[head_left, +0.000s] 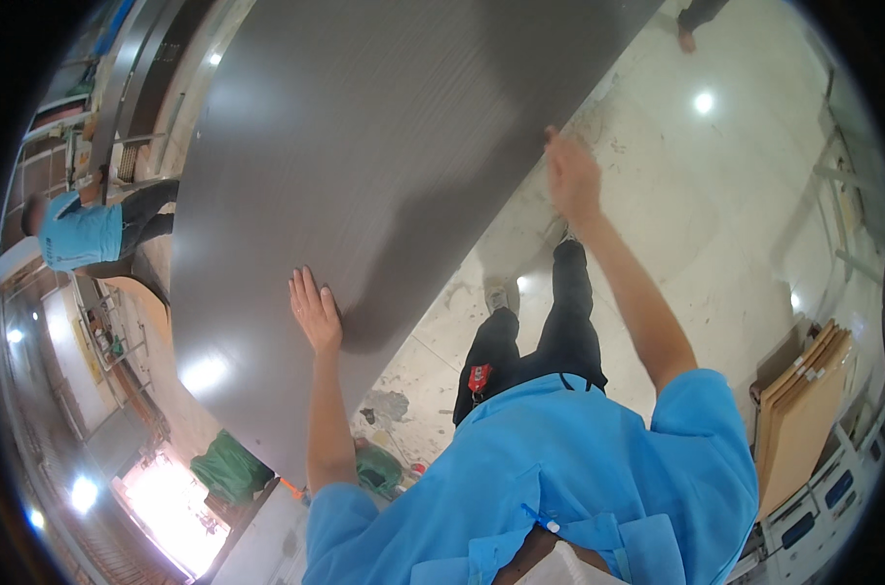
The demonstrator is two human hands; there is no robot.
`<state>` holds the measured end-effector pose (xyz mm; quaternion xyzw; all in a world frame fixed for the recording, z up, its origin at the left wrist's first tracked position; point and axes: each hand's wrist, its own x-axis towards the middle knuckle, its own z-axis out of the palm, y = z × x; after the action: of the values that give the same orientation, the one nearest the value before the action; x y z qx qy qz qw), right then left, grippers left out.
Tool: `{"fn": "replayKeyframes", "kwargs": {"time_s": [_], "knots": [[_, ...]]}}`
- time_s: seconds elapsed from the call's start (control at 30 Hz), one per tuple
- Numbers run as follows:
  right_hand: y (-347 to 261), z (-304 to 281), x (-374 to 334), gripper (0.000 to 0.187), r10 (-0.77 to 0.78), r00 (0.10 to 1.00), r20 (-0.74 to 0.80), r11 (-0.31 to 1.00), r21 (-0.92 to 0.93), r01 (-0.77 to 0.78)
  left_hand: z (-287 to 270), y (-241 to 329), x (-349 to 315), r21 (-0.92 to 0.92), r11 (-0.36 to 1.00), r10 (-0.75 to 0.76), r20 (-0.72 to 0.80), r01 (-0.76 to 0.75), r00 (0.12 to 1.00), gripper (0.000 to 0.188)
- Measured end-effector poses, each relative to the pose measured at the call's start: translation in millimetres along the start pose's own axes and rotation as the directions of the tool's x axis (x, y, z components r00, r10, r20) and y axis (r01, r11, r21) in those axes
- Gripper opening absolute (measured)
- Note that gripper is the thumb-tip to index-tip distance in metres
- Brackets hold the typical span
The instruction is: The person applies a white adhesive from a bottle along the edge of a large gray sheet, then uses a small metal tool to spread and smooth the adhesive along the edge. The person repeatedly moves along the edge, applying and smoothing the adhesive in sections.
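Note:
A large dark grey panel [296, 185] with a fine-lined, slightly shiny surface stretches from the top of the view down to the left of my body. My left hand [316, 310] lies on it, fingers stretched out and pressed flat near the panel's near part. At the panel's right edge is my right hand [573, 177], smeared by motion. Its fingertips reach toward that edge, and I cannot tell whether they touch or grip it. Shadows of my head and arms fall across the panel.
A person in a blue shirt [82, 234] stands beyond the panel's left side. Another person's hand [687, 41] shows at the top right. Brown boards [803, 419] lean at the right. A green bag [230, 468] sits by the panel's lower end, above pale tiled floor [715, 205].

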<state>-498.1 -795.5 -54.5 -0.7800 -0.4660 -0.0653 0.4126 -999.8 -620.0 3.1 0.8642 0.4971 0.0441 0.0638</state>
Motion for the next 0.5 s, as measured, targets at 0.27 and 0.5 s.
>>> {"fn": "replayKeyframes", "kwargs": {"time_s": [0.27,0.5], "knots": [[-199.2,37.1,-174.1,0.044,-0.073,0.961,0.265,0.997,-0.006,0.078,-20.6,-103.1,-70.6,-0.028,0.998,-0.065,0.007,0.065,0.998,0.057],[-195.0,41.4,-161.1,0.036,0.066,0.853,0.517,0.997,0.006,-0.081,-47.5,-219.9,-186.7,0.039,0.977,-0.211,-0.025,0.211,0.977,0.059]]}}
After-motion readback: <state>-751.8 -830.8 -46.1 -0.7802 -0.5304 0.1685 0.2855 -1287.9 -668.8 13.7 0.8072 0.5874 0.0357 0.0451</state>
